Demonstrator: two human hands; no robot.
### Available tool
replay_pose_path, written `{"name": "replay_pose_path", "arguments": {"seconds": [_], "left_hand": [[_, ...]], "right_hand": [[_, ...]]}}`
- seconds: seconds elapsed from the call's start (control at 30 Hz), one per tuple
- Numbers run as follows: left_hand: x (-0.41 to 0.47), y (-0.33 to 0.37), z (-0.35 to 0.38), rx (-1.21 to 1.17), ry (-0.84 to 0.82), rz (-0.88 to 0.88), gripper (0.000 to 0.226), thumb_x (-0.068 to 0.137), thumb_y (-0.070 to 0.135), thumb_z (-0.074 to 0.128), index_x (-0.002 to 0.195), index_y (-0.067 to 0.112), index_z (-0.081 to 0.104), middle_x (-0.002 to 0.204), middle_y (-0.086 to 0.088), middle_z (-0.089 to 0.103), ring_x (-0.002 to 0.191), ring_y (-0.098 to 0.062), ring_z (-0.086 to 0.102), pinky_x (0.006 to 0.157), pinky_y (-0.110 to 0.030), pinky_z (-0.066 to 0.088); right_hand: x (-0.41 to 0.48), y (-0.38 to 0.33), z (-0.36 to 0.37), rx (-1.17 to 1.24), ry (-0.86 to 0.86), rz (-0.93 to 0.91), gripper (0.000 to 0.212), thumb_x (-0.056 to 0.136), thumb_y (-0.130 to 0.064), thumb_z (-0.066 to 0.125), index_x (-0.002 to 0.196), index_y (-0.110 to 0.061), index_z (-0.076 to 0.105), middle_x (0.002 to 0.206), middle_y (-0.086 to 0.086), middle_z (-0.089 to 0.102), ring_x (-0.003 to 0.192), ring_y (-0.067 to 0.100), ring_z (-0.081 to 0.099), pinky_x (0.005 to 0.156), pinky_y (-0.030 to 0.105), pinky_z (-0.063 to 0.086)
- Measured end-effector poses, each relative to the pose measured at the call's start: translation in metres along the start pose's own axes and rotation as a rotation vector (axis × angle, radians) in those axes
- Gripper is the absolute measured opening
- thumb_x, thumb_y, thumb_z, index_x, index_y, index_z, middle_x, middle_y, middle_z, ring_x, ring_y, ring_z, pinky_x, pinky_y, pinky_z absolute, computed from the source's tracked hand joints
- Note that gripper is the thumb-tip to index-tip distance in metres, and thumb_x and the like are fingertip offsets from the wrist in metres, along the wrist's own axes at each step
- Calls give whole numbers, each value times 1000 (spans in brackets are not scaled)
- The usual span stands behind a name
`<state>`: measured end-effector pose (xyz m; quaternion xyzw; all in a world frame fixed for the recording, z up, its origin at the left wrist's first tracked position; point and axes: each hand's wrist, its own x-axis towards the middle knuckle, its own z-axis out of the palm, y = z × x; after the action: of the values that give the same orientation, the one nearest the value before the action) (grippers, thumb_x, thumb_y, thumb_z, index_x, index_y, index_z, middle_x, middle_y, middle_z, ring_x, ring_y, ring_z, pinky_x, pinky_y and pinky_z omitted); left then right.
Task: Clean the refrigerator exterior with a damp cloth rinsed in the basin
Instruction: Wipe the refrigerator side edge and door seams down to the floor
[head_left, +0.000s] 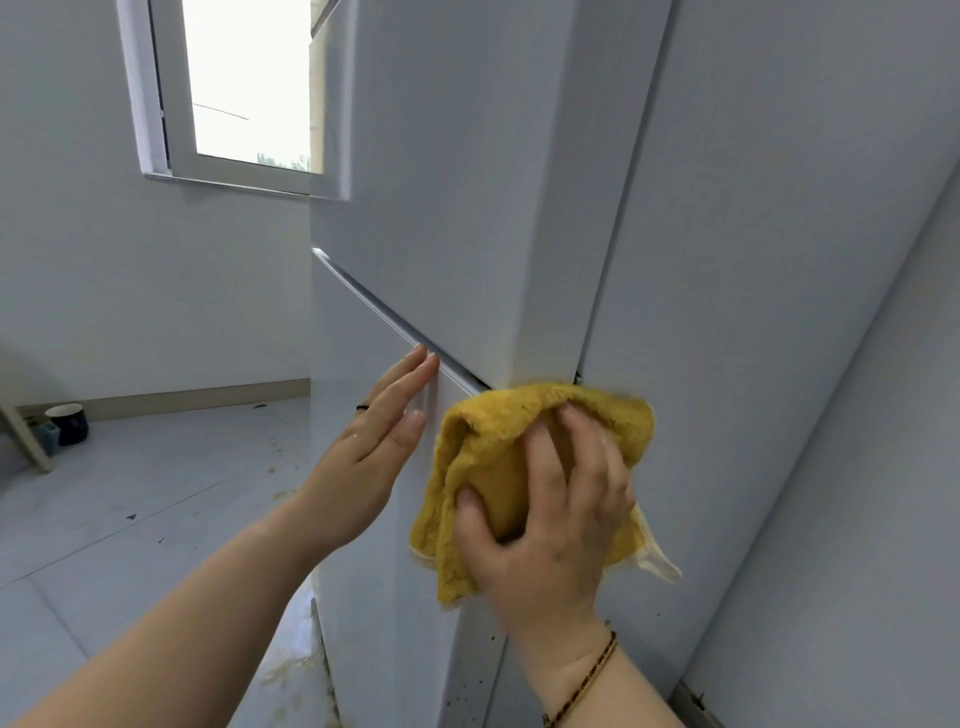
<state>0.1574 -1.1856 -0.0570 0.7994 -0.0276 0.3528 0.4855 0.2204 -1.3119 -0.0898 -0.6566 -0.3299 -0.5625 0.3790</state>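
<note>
The white refrigerator (457, 208) fills the middle of the head view, with a seam between its upper and lower doors. My right hand (550, 514) presses a yellow cloth (483, 457) against the corner edge of the lower door, just under the seam, with fingers spread and curled into the fabric. My left hand (379, 441) lies flat on the lower door front to the left of the cloth, fingers straight, tips at the seam. The basin is not in view.
A white wall (857, 415) stands close to the refrigerator's right side. A window (244, 88) is up at the left. On the tiled floor (130, 493) there are wet smears, specks and a dark cup (68, 423) at the far left wall.
</note>
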Motion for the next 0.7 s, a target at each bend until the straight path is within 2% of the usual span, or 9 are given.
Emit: {"name": "replay_pose_path", "arguments": {"seconds": [0.07,0.17,0.3,0.43,0.53,0.63,0.7], "left_hand": [[0,1,-1,-14,-2,-5,37,82,35,32,116,49,32,131,37,24,119,30,19,98,5,17],[0,5,-1,-72,8,-21,33,85,34,39,114,48,36,130,37,26,116,31,23,97,5,20],[0,10,-3,-165,9,-47,26,88,33,42,112,44,43,130,32,34,111,30,32,92,5,28],[1,10,-9,-159,-4,-93,34,80,45,32,112,46,46,126,41,36,122,22,29,102,-11,28],[0,11,-12,-118,-47,-101,39,79,55,31,115,48,44,128,44,33,125,19,27,107,-19,26],[1,13,-11,-103,-43,-122,37,81,47,26,115,49,41,130,41,29,129,15,25,112,-25,23],[0,15,-8,-110,-38,-128,38,80,47,26,116,50,40,131,42,27,130,12,25,112,-25,22]], "right_hand": [[11,-6,-3,-22,6,40,47,70,-42,50,111,-22,44,118,4,40,112,26,38,94,42,30],[14,-21,-3,-28,15,104,42,67,-38,51,105,-22,44,114,2,40,110,25,38,92,43,31],[19,-26,-1,-76,7,18,36,68,-37,51,102,-26,45,110,0,40,106,24,39,92,42,30],[20,-4,-3,-70,20,-70,35,71,-40,51,103,-27,47,108,-2,42,105,22,41,89,38,30],[20,15,-6,-15,21,53,38,71,-42,48,104,-24,46,109,-2,41,104,22,40,86,37,31],[19,12,-4,50,29,146,36,71,-36,46,104,-22,45,110,0,40,104,24,40,87,38,31],[18,-4,0,101,47,197,34,71,-34,45,103,-22,46,111,1,40,106,24,39,91,37,30]]}}
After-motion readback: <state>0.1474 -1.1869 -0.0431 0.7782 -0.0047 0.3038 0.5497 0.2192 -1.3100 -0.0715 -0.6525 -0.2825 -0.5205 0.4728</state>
